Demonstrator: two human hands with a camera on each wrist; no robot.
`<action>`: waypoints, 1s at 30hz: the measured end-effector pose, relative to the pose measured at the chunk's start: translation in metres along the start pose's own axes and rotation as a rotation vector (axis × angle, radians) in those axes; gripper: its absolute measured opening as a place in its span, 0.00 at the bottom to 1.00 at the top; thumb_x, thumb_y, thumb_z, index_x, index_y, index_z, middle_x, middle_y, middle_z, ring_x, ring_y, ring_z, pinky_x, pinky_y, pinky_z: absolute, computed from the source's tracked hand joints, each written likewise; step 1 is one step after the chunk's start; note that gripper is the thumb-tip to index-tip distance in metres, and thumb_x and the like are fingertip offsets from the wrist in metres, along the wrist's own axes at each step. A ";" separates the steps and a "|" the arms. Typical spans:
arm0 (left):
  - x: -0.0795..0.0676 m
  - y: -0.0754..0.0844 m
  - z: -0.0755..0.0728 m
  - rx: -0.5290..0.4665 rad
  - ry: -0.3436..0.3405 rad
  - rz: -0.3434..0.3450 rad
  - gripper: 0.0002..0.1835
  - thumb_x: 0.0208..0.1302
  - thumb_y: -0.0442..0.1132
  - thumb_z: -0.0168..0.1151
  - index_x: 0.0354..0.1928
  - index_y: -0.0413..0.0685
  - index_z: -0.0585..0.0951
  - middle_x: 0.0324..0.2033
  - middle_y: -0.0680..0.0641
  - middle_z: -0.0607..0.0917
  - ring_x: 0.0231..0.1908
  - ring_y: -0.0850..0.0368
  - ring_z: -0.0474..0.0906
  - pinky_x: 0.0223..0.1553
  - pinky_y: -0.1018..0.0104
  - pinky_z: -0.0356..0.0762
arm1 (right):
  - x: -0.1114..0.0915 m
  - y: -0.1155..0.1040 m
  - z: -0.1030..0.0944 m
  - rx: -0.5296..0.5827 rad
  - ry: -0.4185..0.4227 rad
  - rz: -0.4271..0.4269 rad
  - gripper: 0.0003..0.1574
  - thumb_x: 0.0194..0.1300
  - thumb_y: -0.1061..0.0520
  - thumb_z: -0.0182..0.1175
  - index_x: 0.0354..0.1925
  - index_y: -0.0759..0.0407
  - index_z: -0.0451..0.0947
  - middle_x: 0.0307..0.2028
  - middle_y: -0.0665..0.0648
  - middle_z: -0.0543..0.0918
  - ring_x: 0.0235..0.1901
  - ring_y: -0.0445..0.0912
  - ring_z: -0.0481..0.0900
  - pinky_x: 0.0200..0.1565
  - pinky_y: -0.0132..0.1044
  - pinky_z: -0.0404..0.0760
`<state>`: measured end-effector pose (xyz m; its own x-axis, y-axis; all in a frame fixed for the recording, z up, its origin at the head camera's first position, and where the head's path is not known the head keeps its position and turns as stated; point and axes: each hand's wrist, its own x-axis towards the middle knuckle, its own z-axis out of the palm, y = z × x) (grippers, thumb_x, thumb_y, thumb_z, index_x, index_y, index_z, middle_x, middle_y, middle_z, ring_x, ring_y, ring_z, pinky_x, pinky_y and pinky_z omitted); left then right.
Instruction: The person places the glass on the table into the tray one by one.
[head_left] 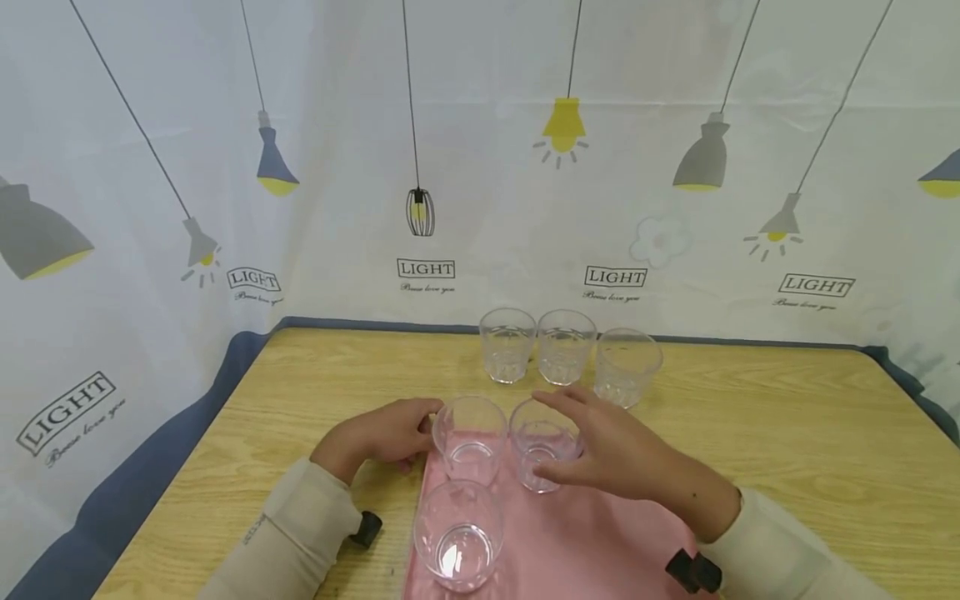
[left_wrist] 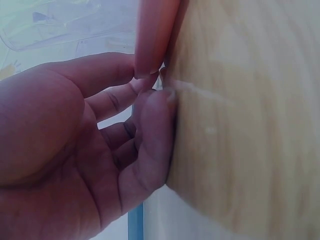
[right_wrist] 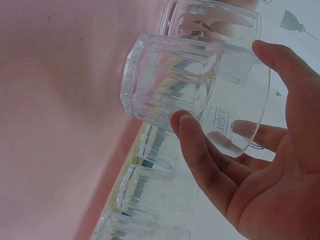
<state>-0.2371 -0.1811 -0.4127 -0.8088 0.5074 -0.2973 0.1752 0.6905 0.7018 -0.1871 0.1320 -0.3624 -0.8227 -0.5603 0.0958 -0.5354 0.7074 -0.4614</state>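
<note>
Two hands at a pink tray of clear glasses

The right hand (head_left: 622, 454) curls its fingers around a glass (head_left: 542, 446) standing on the pink tray (head_left: 592, 542). The left hand (head_left: 382, 433), fingers relaxed, rests at the tray's edge (probably to steady it). Three more glasses (head_left: 566, 350) wait beyond the hands on the table (head_left: 787, 433). The backdrop reads "LIGHT".

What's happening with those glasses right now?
Right hand grips glass on pink tray. Left hand rests at tray's corner. Second glass close alongside; three glasses wait behind.
</note>
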 end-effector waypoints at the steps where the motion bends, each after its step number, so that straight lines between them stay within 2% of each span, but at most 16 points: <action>1: 0.000 0.000 0.000 0.001 -0.001 0.000 0.07 0.71 0.39 0.58 0.48 0.56 0.77 0.24 0.49 0.75 0.17 0.57 0.76 0.22 0.65 0.77 | 0.000 0.000 0.000 0.001 0.001 -0.001 0.52 0.55 0.36 0.72 0.72 0.52 0.66 0.64 0.60 0.73 0.55 0.55 0.80 0.55 0.52 0.80; 12: 0.001 -0.001 0.000 0.005 0.004 -0.003 0.09 0.71 0.40 0.58 0.50 0.58 0.77 0.25 0.48 0.77 0.17 0.57 0.76 0.23 0.64 0.78 | 0.002 0.002 0.002 0.009 -0.010 0.013 0.53 0.55 0.35 0.71 0.73 0.48 0.64 0.64 0.58 0.72 0.55 0.54 0.80 0.54 0.51 0.80; 15: 0.001 -0.002 0.000 0.006 0.005 -0.011 0.08 0.71 0.40 0.58 0.50 0.58 0.77 0.26 0.48 0.77 0.18 0.56 0.76 0.24 0.64 0.78 | 0.002 0.002 0.002 0.014 -0.019 0.019 0.53 0.55 0.35 0.72 0.73 0.48 0.64 0.66 0.59 0.71 0.57 0.56 0.79 0.55 0.53 0.79; 19: 0.001 -0.002 0.000 0.003 0.000 -0.015 0.08 0.71 0.40 0.58 0.50 0.57 0.77 0.26 0.48 0.76 0.18 0.57 0.76 0.24 0.65 0.78 | 0.002 0.003 -0.001 0.020 -0.027 0.035 0.55 0.56 0.30 0.69 0.74 0.46 0.62 0.69 0.60 0.69 0.62 0.56 0.76 0.60 0.56 0.76; 23: 0.002 -0.002 0.000 -0.005 -0.005 -0.016 0.08 0.71 0.41 0.58 0.50 0.57 0.77 0.24 0.49 0.76 0.17 0.57 0.76 0.23 0.65 0.78 | 0.002 0.004 -0.008 0.047 -0.016 0.065 0.54 0.58 0.26 0.63 0.75 0.44 0.59 0.70 0.57 0.68 0.44 0.44 0.83 0.50 0.45 0.81; 26: 0.003 -0.002 0.000 -0.009 -0.007 -0.020 0.08 0.72 0.40 0.58 0.49 0.57 0.77 0.24 0.49 0.76 0.17 0.57 0.76 0.23 0.65 0.78 | 0.002 0.005 -0.015 0.057 0.006 0.077 0.52 0.61 0.27 0.62 0.75 0.45 0.60 0.68 0.55 0.70 0.28 0.36 0.78 0.39 0.35 0.79; 30: 0.003 -0.002 0.000 -0.011 -0.001 -0.025 0.08 0.72 0.41 0.58 0.50 0.57 0.77 0.25 0.49 0.76 0.17 0.57 0.76 0.23 0.64 0.78 | 0.003 0.012 -0.023 0.037 0.060 0.087 0.46 0.64 0.34 0.64 0.73 0.46 0.63 0.62 0.53 0.75 0.26 0.35 0.77 0.34 0.32 0.78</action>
<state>-0.2402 -0.1811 -0.4154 -0.8122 0.4906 -0.3155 0.1487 0.6972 0.7013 -0.2004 0.1493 -0.3474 -0.8761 -0.4704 0.1059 -0.4553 0.7349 -0.5026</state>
